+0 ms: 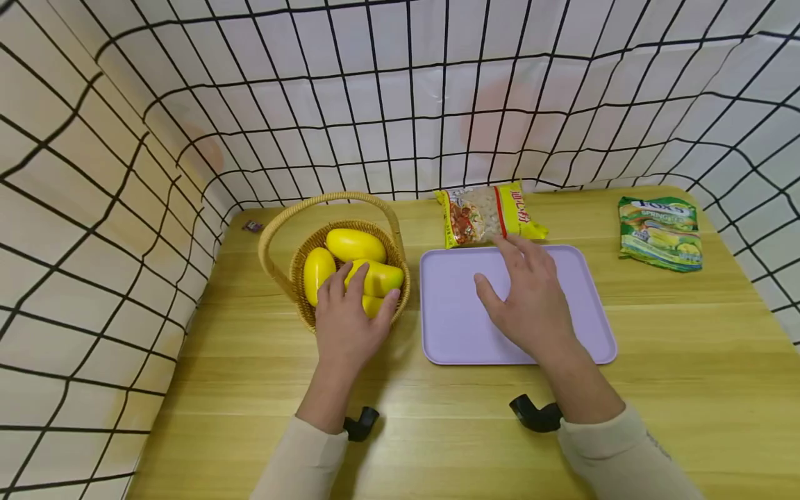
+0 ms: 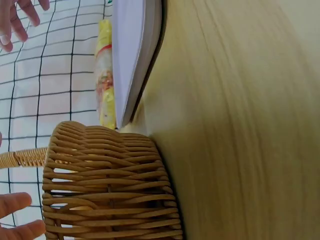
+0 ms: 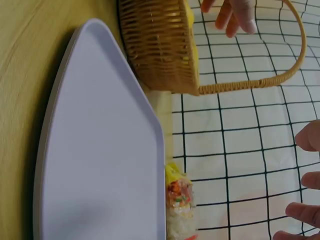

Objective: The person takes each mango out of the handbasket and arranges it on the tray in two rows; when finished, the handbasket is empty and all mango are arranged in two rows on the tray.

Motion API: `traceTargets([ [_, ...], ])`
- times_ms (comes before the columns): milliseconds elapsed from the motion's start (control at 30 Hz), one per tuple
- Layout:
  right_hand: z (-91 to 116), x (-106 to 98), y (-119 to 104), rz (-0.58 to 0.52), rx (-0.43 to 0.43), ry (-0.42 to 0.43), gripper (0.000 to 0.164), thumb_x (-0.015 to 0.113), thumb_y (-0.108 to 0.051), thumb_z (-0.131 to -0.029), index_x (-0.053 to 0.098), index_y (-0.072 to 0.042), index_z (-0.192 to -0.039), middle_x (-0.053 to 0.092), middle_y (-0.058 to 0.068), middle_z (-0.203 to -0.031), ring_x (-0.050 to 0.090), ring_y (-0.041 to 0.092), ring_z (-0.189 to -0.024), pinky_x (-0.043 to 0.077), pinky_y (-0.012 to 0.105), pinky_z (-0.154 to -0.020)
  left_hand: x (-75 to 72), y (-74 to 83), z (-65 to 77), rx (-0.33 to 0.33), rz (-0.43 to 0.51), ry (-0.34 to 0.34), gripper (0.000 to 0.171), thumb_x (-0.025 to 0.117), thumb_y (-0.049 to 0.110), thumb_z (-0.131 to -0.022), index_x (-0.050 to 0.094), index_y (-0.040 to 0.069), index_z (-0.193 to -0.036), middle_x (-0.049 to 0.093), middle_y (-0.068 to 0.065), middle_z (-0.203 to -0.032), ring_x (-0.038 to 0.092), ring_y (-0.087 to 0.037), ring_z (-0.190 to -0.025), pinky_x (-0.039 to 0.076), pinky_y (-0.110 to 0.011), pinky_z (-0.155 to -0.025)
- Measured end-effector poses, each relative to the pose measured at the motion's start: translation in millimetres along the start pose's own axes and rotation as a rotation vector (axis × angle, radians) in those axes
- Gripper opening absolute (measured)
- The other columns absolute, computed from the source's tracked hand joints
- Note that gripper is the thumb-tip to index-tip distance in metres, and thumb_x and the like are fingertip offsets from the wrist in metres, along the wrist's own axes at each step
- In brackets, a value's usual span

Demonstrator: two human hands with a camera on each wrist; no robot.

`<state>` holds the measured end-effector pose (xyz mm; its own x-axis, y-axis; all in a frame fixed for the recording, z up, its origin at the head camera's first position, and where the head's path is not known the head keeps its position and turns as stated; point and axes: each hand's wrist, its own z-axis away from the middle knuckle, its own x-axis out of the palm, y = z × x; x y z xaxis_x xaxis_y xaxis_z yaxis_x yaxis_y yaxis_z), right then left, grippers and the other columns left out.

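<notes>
Several yellow mangoes (image 1: 355, 245) lie inside a woven wicker basket (image 2: 110, 185) with a tall arched handle. My left hand (image 1: 350, 323) is over the near side of that basket, its fingers spread above the mangoes and partly covering them. From the right wrist view, the left fingertips (image 3: 237, 20) are above the basket's rim and apart from the fruit. My right hand (image 1: 531, 298) hovers over a flat lilac tray (image 1: 459, 305), fingers extended and holding nothing. Only bare tray surface shows around that hand.
Behind the tray lies a yellow food packet (image 1: 478, 215) with a clear window. A green Fox's packet (image 1: 659, 234) is at the far right. A small purple wrapper (image 1: 253, 226) lies back left. Black wire mesh (image 1: 409, 104) surrounds the wooden table.
</notes>
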<state>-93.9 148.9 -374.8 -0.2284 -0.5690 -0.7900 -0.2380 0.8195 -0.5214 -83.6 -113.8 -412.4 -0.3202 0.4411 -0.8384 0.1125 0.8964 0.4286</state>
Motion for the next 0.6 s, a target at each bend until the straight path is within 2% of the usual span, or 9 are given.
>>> traceTargets([
  [233,6,10,-7,-0.051,-0.085,-0.014,0.061,0.071,-0.027,-0.093,0.051,-0.01,-0.147,0.05,0.017,-0.15,0.045,0.042,-0.138,0.042,0.062,-0.11,0.5,-11.4,9.4,0.033,0.078,0.164,0.057,0.067,0.046,-0.092,0.064,0.006,-0.133,0.058,-0.018,-0.141,0.051,-0.044,-0.125,0.042,-0.057,-0.103],
  [433,11,22,-13,-0.119,-0.183,0.001,0.058,0.075,-0.026,-0.089,0.056,-0.008,-0.142,0.055,0.017,-0.145,0.051,0.039,-0.133,0.046,0.057,-0.107,1.9,-26.3,20.2,0.047,0.15,0.315,0.043,0.068,0.034,-0.092,0.068,0.003,-0.122,0.063,-0.021,-0.129,0.049,-0.047,-0.117,0.037,-0.057,-0.099],
  [533,13,27,-15,-0.136,-0.19,-0.041,0.058,0.074,-0.028,-0.09,0.056,-0.009,-0.142,0.054,0.015,-0.147,0.05,0.036,-0.135,0.046,0.056,-0.108,2.1,-34.3,24.4,0.013,0.221,0.397,0.033,0.067,0.025,-0.093,0.069,0.002,-0.117,0.06,-0.024,-0.127,0.043,-0.05,-0.118,0.031,-0.057,-0.097],
  [600,13,30,-18,-0.141,-0.192,-0.077,0.059,0.073,-0.03,-0.091,0.055,-0.011,-0.144,0.053,0.013,-0.148,0.051,0.034,-0.135,0.046,0.055,-0.109,2.2,-39.4,26.4,-0.046,0.294,0.436,0.029,0.067,0.02,-0.094,0.068,0.001,-0.116,0.056,-0.025,-0.127,0.038,-0.048,-0.118,0.029,-0.055,-0.094],
])
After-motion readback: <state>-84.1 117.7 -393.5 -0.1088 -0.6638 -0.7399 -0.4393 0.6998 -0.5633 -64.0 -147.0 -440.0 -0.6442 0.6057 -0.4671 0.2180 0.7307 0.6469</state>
